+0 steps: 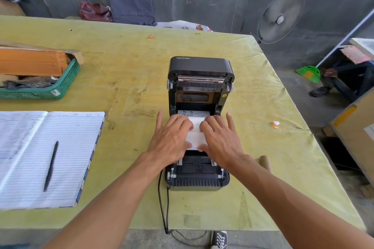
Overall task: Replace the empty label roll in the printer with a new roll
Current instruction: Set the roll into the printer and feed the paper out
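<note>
The black label printer stands on the table with its lid swung up and back. A white label roll sits in the printer's open bay. My left hand grips the roll from the left and my right hand from the right, thumbs at its near edge. The feed path in front of the hands is bare. An empty brown cardboard core lies on the table just right of my right wrist.
An open lined ledger with a black pen lies at left. A green basket holding a cardboard box sits at far left. The printer's black cable runs off the near table edge. A small orange-white scrap lies at right.
</note>
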Demonstrator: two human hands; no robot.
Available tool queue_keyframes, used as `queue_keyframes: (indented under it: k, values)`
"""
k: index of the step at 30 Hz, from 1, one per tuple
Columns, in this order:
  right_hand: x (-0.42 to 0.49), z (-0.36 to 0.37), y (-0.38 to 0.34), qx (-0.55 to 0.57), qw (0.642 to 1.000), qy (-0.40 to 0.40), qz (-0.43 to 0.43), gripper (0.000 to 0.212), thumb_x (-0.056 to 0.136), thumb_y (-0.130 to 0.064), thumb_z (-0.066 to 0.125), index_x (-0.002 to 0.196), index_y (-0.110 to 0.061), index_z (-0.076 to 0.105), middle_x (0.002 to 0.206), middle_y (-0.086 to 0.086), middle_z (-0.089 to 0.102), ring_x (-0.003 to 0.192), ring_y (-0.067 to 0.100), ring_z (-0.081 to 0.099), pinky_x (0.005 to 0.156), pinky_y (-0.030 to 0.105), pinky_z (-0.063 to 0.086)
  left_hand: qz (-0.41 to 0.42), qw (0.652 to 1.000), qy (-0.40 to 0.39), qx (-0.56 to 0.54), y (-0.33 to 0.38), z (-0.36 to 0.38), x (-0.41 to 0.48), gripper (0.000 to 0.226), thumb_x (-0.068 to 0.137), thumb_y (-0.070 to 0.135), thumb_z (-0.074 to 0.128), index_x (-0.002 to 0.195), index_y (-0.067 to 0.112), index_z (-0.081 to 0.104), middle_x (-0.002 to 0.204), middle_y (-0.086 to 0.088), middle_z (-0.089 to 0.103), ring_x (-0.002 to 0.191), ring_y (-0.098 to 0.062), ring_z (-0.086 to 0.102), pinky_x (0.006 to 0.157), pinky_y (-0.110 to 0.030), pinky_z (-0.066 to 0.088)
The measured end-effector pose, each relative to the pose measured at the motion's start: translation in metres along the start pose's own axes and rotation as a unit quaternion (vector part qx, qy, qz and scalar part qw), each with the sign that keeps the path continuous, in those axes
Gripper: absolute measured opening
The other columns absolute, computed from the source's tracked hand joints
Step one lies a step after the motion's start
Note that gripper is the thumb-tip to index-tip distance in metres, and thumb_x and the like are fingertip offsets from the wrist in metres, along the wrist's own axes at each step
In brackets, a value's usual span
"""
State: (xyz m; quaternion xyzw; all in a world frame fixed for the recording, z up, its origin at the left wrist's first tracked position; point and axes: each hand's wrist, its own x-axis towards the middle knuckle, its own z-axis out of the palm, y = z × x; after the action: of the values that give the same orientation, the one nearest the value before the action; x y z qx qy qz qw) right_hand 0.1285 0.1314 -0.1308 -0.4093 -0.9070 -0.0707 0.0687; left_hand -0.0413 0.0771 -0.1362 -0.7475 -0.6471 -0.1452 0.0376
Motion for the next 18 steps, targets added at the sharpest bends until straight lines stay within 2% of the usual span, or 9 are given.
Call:
queue_keyframes:
  k: [5,7,11,15,18]
  values:
    - [-0.013,0.003,-0.005,0.014,0.999,0.047,0.012,0.037,0.075,-0.027,0.083,0.102,-0.011,0.063,0.111,0.007,0.065,0.116,0.033,0.058,0.106,0.067,0.033,0.009,0.999,-0.009,0.052,0.004,0.001,0.002,0.042,0.074,0.037,0.081,0.104,0.021,0.056,0.114,0.004,0.056,0.12,-0.02,0.045,0.113,-0.068,0.012]
    - [-0.019,0.002,-0.004,0.02,0.998,0.064,0.013,0.026,0.078,-0.017,0.08,0.098,-0.012,0.065,0.108,0.006,0.068,0.117,0.033,0.059,0.104,0.068,0.034,0.007,0.998,-0.003,0.066,0.006,0.005,-0.001,0.046,0.071,0.032,0.084,0.105,0.018,0.057,0.115,0.0,0.056,0.118,-0.023,0.047,0.111,-0.07,0.015]
    - [-0.023,0.004,-0.003,-0.009,0.998,0.057,0.007,0.025,0.071,-0.003,0.082,0.089,-0.013,0.069,0.104,0.005,0.071,0.117,0.034,0.06,0.103,0.069,0.034,-0.007,0.995,0.013,0.1,0.014,0.019,-0.008,0.057,0.059,0.015,0.09,0.104,0.014,0.056,0.113,-0.006,0.054,0.109,-0.029,0.05,0.107,-0.072,0.022]
    - [-0.022,0.005,-0.009,-0.016,0.997,0.066,0.02,0.018,0.077,-0.014,0.081,0.093,-0.012,0.073,0.108,0.007,0.07,0.118,0.032,0.058,0.105,0.069,0.032,-0.011,0.993,0.02,0.113,0.015,0.022,-0.011,0.057,0.057,0.012,0.091,0.102,0.012,0.056,0.111,-0.006,0.054,0.107,-0.029,0.049,0.106,-0.073,0.024]
    - [-0.025,0.008,-0.009,-0.009,0.996,0.087,0.013,0.024,0.078,-0.019,0.08,0.097,-0.008,0.072,0.112,0.011,0.068,0.118,0.034,0.058,0.105,0.07,0.032,-0.008,0.992,0.02,0.122,0.015,0.02,-0.01,0.053,0.062,0.015,0.09,0.103,0.013,0.056,0.114,-0.006,0.054,0.11,-0.03,0.049,0.106,-0.073,0.023]
